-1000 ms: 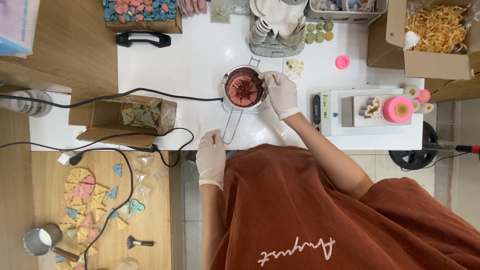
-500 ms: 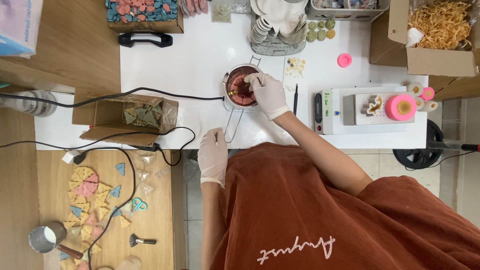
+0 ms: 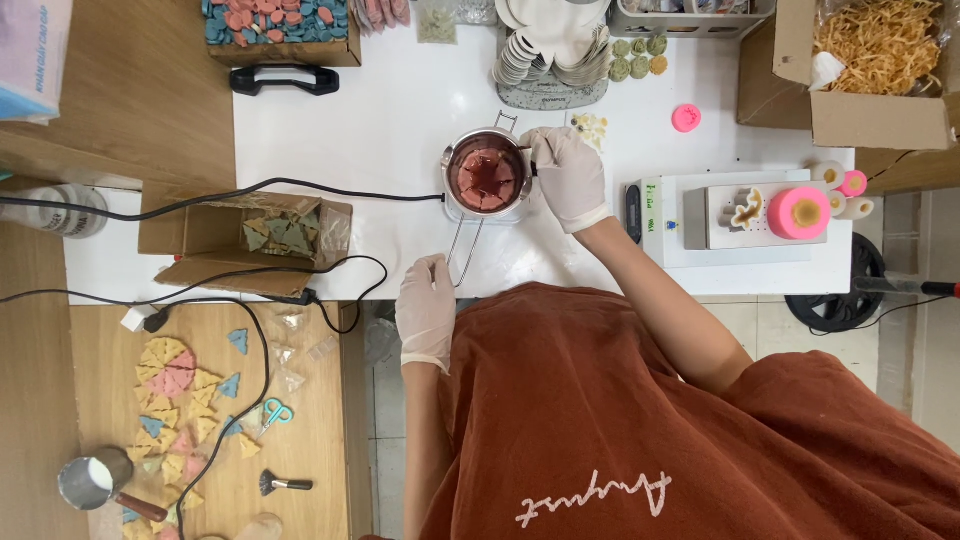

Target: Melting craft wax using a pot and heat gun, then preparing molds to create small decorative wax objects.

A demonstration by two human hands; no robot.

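The right hand [image 3: 568,178] curls over the pot [image 3: 487,178] rim, its grip hidden; the left hand [image 3: 426,310] lies open on the table edge [image 3: 380,262].

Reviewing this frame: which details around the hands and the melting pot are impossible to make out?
Head view only:
- Right hand at the rim of the small metal pot of reddish pieces: whatever its fingertips hold is too small to tell.
- Left hand by the pot's wire handle: touching or just beside, unclear.
- Heater under the pot: hidden by the pot.
- Cardboard box of yellow shreds: cut off by the frame edge.
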